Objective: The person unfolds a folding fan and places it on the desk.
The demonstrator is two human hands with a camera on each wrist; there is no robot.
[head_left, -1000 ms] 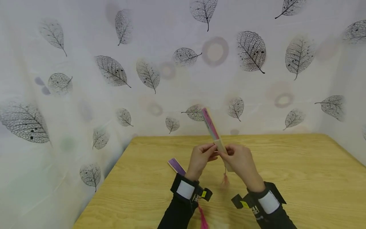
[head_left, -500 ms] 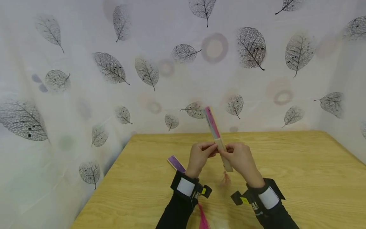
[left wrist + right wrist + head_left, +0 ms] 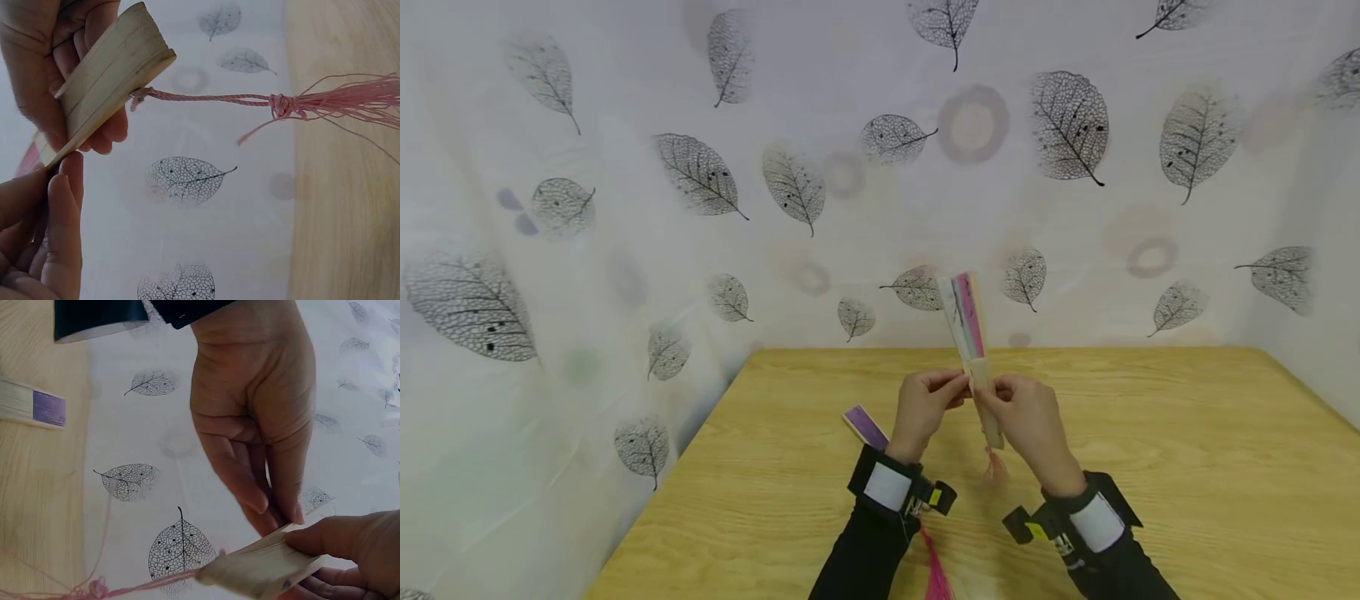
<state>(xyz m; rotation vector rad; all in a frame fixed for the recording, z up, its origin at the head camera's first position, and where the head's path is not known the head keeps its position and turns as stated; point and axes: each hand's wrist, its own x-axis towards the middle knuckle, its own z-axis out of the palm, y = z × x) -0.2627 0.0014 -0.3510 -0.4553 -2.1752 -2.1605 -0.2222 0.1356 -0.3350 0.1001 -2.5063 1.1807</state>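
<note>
Head view, fingers: left hand (image 3: 927,410) and right hand (image 3: 1028,417) both pinch the folding fan (image 3: 978,367) mid-length.
Fan place: between the hands, above the table (image 3: 760,483).
Opening: apparently just begun; narrow wedge showing, most spread left.
Purple fan (image 3: 866,427): looks closed, on the table, partly hidden.

I see screened-off nook, kind of room unclear: leaf-print curtain (image 3: 880,217) behind and beside my wood-grain table (image 3: 1157,442)

A pale, softly lit sheet (image 3: 880,208) printed with dark skeleton leaves (image 3: 1070,125) and faint rings (image 3: 947,123) hangs behind and beside a yellowish wood-grain tabletop (image 3: 1172,425)
</note>
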